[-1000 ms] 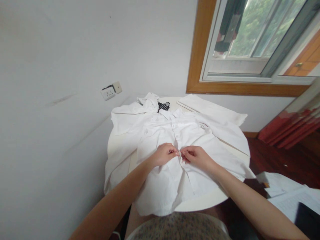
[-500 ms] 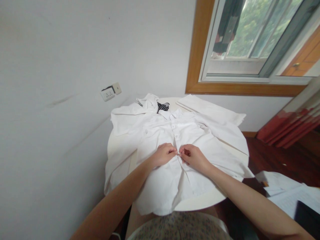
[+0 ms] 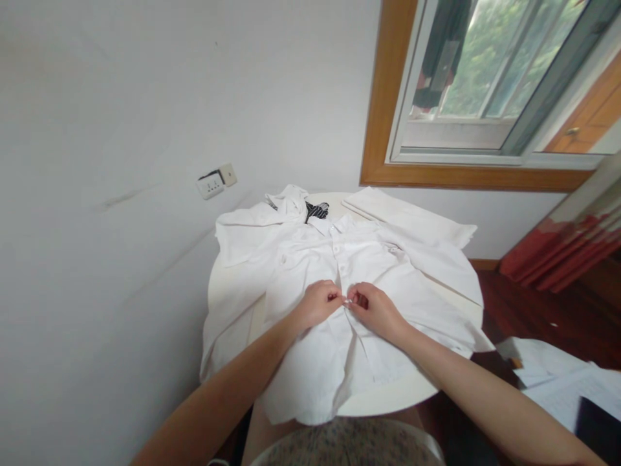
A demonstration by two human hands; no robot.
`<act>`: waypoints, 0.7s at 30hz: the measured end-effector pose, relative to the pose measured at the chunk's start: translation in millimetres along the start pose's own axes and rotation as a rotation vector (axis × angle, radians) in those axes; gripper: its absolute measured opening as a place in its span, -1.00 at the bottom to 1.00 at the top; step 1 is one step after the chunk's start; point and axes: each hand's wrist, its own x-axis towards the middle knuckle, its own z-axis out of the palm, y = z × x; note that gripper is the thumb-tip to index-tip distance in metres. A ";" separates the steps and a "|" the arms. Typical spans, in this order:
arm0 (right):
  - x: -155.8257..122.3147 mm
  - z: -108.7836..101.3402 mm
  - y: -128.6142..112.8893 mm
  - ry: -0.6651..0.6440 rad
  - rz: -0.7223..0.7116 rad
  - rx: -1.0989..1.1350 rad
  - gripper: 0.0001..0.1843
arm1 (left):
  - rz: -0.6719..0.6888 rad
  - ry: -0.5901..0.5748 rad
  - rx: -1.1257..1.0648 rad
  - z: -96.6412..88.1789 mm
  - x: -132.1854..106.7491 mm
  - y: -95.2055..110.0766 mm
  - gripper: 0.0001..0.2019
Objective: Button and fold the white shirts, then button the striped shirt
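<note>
A white button-up shirt (image 3: 310, 362) lies face up on a round white table (image 3: 388, 398), its collar at the far side and its hem towards me. My left hand (image 3: 321, 301) pinches one edge of the front opening, about halfway down. Close against it, my right hand (image 3: 372, 308) pinches the other edge, so the fingertips of both almost meet. Above the hands, the upper front is joined, with buttons showing; below them the two front edges part. Whatever small button lies between the fingertips is too small to make out.
Folded white cloth (image 3: 412, 217) lies at the table's back right. More white clothing (image 3: 252, 226) with a black striped piece (image 3: 317, 210) sits at the back left. A wall socket (image 3: 211, 185), a window (image 3: 485, 77), a red-and-white curtain (image 3: 543, 252) and papers (image 3: 557, 382) surround it.
Both hands stay at the same spot on the shirt front, with only slight finger movement. The whole view has shifted a little.
</note>
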 end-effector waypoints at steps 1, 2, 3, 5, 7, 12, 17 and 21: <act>0.2 -1.0 -0.6 -0.011 -0.002 0.024 -0.94 | -0.003 0.008 -0.006 -0.1 -0.2 0.6 -0.81; 0.4 -2.2 -1.3 -0.025 -0.002 0.050 -0.93 | -0.008 0.016 -0.012 -0.4 -0.5 1.5 -0.80; 0.7 -3.5 -2.0 -0.038 0.000 0.076 -0.92 | -0.011 0.023 -0.016 -0.9 -0.8 2.5 -0.80; 1.1 -5.6 -3.2 -0.051 -0.001 0.101 -0.89 | -0.003 0.031 -0.021 -2.2 -1.2 4.5 -0.77; 1.3 -6.4 -3.5 -0.037 -0.012 0.069 -0.87 | 0.022 0.034 -0.021 -3.4 -1.4 6.1 -0.74; 0.9 -3.8 -0.6 -0.017 -0.060 -0.089 -0.87 | 0.084 0.046 -0.031 -3.4 -1.3 5.7 -0.70; 0.8 -2.0 0.6 -0.005 -0.092 -0.175 -0.86 | 0.100 0.050 -0.018 -1.8 -1.8 4.1 -0.69; 2.2 -1.3 2.3 0.006 -0.073 -0.104 -0.86 | 0.119 0.058 0.038 -2.8 -3.1 7.3 -0.71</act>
